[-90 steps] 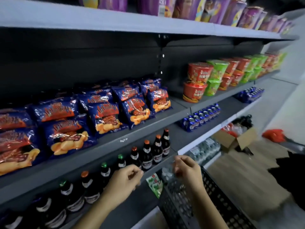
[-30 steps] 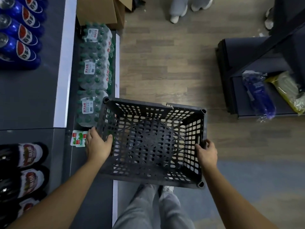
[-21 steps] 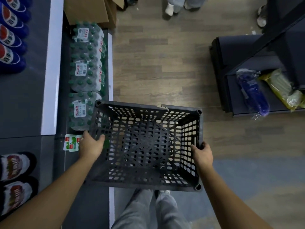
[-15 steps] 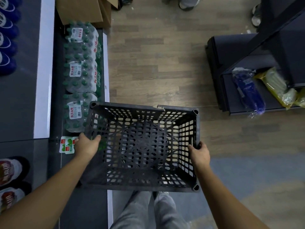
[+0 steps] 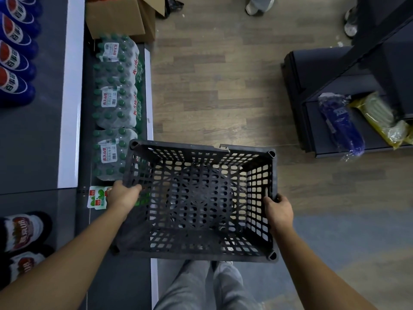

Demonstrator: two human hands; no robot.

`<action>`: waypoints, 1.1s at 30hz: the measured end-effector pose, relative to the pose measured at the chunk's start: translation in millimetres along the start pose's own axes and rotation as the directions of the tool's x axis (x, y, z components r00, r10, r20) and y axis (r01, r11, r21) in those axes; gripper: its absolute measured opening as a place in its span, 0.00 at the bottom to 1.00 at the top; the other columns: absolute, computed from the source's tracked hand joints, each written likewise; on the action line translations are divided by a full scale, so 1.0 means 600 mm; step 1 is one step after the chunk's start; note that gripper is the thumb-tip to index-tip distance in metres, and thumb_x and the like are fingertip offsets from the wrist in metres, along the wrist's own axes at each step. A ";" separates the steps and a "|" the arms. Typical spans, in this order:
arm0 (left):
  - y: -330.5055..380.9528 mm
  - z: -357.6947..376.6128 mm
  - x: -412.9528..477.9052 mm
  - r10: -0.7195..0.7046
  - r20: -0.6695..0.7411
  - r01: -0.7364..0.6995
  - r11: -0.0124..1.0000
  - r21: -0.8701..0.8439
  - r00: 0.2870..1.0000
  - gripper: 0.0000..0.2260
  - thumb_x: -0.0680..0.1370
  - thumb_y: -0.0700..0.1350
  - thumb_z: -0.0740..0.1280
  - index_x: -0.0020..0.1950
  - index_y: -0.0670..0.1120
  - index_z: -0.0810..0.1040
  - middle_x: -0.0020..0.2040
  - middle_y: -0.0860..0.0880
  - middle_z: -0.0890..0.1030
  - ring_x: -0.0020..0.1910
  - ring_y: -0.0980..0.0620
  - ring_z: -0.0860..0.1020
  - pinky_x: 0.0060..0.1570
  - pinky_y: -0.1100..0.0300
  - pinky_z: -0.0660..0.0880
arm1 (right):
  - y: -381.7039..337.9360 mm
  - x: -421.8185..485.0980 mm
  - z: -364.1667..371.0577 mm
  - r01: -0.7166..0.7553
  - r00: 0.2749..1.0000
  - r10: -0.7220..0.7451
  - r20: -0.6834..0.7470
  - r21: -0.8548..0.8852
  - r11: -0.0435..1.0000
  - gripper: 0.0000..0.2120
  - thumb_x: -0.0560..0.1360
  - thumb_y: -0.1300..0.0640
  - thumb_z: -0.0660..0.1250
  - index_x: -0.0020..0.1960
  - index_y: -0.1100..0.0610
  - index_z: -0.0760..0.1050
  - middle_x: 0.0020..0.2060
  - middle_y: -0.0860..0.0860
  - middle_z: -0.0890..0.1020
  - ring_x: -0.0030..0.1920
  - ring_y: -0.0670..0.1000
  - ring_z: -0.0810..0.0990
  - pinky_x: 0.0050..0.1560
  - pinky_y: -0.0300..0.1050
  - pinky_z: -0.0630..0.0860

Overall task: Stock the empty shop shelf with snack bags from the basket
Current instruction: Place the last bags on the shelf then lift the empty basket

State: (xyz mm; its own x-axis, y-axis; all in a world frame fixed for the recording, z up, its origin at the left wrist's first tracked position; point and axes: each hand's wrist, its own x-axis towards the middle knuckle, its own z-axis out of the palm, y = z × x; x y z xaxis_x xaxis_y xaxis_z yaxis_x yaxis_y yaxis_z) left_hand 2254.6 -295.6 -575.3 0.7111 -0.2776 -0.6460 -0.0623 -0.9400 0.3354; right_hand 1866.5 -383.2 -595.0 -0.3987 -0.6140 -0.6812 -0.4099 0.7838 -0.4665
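Ok, basket [image 5: 257, 198] status: black plastic crate, square-hole lattice on all four walls and the bottom, round sockets at the corners, a small chip in the far rim. The interior is bare, and the wooden floor [image 5: 223, 86] and my grey trousers [image 5: 201, 287] show through the holes. It's held level in front of my legs, with its left side over the lowest shelf ledge and just beside the shrink-wrapped water bottle packs [image 5: 116, 97].

Visibility: the left wall blocks part of the nearest water pack and most of a small red-and-green carton [image 5: 96, 196]. The blue cans [image 5: 13, 63] and dark bottles [image 5: 20, 229] are cut off at the left edge. The labels are too blurred to read.

Hands: left hand [image 5: 124, 196] is clamped on the left rim, fingers curled over into the basket. Right hand [image 5: 279, 209] grips the right rim at the handle slot, its fingertips hidden behind the wall. Both forearms are extended, one on each side.
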 end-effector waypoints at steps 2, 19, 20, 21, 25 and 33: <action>-0.001 -0.005 -0.002 0.004 0.008 -0.004 1.000 0.002 1.000 0.18 0.76 0.45 0.69 0.64 0.41 0.74 0.56 0.41 0.80 0.53 0.39 0.78 0.54 0.47 0.77 | 0.003 -0.004 -0.005 -0.005 1.000 0.005 -0.006 0.004 1.000 0.15 0.78 0.56 0.68 0.64 0.56 0.77 0.52 0.54 0.84 0.54 0.57 0.83 0.59 0.60 0.80; 0.090 -0.019 -0.079 0.143 0.036 -0.146 0.985 0.094 0.989 0.19 0.73 0.51 0.70 0.60 0.43 0.77 0.55 0.42 0.81 0.53 0.38 0.80 0.54 0.47 0.78 | -0.011 -0.056 -0.111 0.016 0.994 0.000 -0.107 0.151 0.988 0.17 0.78 0.56 0.67 0.65 0.58 0.78 0.52 0.55 0.85 0.54 0.57 0.83 0.61 0.57 0.79; 0.097 -0.015 -0.082 0.142 0.043 -0.145 0.984 0.104 0.989 0.20 0.73 0.52 0.70 0.61 0.44 0.77 0.56 0.42 0.81 0.53 0.38 0.79 0.55 0.46 0.78 | -0.008 -0.059 -0.120 0.013 0.993 0.007 -0.116 0.170 0.985 0.16 0.78 0.56 0.67 0.65 0.58 0.78 0.52 0.55 0.84 0.54 0.57 0.83 0.61 0.57 0.79; 0.106 -0.011 -0.088 0.151 0.054 -0.156 0.981 0.112 0.987 0.21 0.72 0.53 0.70 0.61 0.44 0.76 0.57 0.42 0.81 0.54 0.37 0.79 0.56 0.45 0.78 | -0.003 -0.063 -0.131 0.009 0.992 0.015 -0.127 0.185 0.983 0.16 0.78 0.56 0.66 0.65 0.58 0.78 0.52 0.55 0.84 0.54 0.57 0.82 0.61 0.57 0.79; 0.146 0.015 -0.125 0.222 0.087 -0.232 0.965 0.124 0.971 0.17 0.73 0.50 0.69 0.59 0.44 0.77 0.54 0.43 0.81 0.52 0.39 0.80 0.55 0.47 0.78 | 0.021 -0.072 -0.174 -0.012 0.982 0.055 -0.182 0.232 0.973 0.15 0.77 0.57 0.66 0.63 0.58 0.79 0.42 0.51 0.81 0.48 0.56 0.82 0.55 0.54 0.80; 0.217 0.097 -0.218 0.342 0.142 -0.367 0.901 0.229 0.929 0.17 0.75 0.49 0.68 0.61 0.42 0.76 0.52 0.42 0.80 0.52 0.39 0.78 0.57 0.47 0.77 | 0.091 -0.068 -0.280 -0.056 0.962 0.147 -0.232 0.358 0.932 0.16 0.76 0.55 0.66 0.62 0.58 0.80 0.47 0.55 0.84 0.50 0.58 0.83 0.57 0.58 0.81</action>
State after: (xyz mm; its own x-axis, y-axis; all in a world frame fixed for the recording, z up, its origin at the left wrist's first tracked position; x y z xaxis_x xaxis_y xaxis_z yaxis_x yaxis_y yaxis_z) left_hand 2112.7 -392.9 -486.9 0.5393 -0.6078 -0.5828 -0.4780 -0.7907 0.3824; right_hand 1722.5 -331.0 -497.9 -0.6339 -0.4970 -0.5927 -0.0660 0.7982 -0.5987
